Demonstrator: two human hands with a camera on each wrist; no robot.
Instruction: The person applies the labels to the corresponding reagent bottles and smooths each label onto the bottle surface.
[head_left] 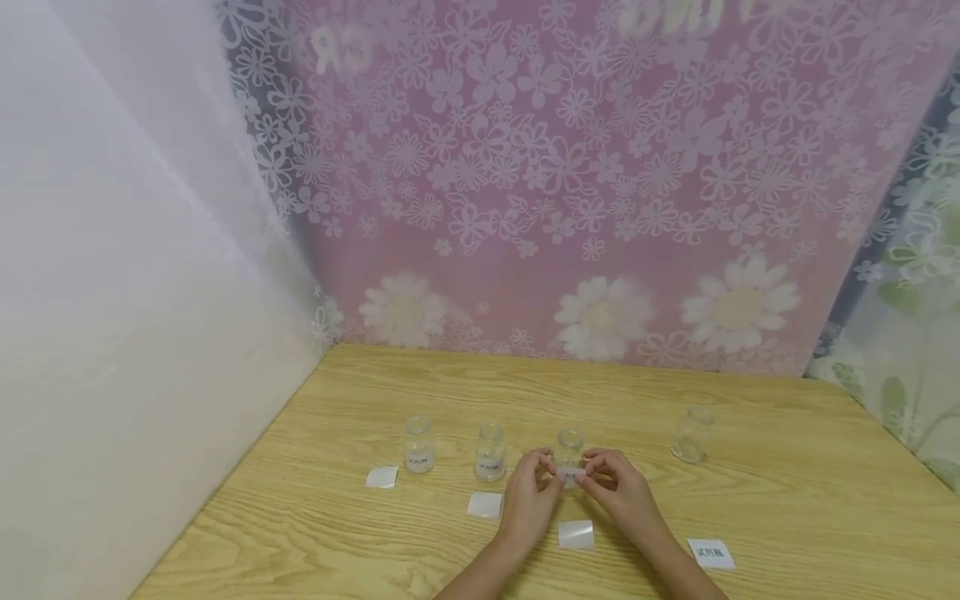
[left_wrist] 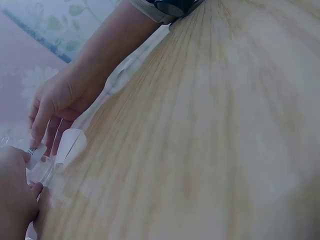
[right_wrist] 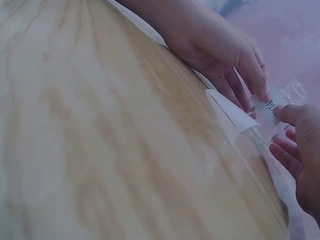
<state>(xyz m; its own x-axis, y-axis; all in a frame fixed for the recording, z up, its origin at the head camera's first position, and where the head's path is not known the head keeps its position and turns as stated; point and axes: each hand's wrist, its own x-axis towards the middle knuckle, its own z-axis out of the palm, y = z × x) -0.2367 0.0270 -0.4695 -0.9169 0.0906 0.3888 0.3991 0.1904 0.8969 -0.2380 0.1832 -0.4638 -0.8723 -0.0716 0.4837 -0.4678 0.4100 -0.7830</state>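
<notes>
A small clear glass bottle (head_left: 570,443) stands on the wooden table between both hands. Across its lower front lies a white label (head_left: 572,475) with dark printed characters. My left hand (head_left: 531,493) pinches the label's left end with thumb and finger, while my right hand (head_left: 619,493) pinches the right end. Both thumbs press at the label's front and the fingers curve around the bottle's sides. In the right wrist view the printed label (right_wrist: 270,107) shows between the two thumbs. Part of the bottle is hidden by the fingers.
Two labelled glass bottles (head_left: 418,446) (head_left: 491,454) stand to the left, and an unlabelled one (head_left: 693,437) at the right. Blank white paper pieces (head_left: 382,477) (head_left: 485,505) (head_left: 576,535) lie in front of the bottles. A printed label sheet (head_left: 711,553) lies near the right forearm.
</notes>
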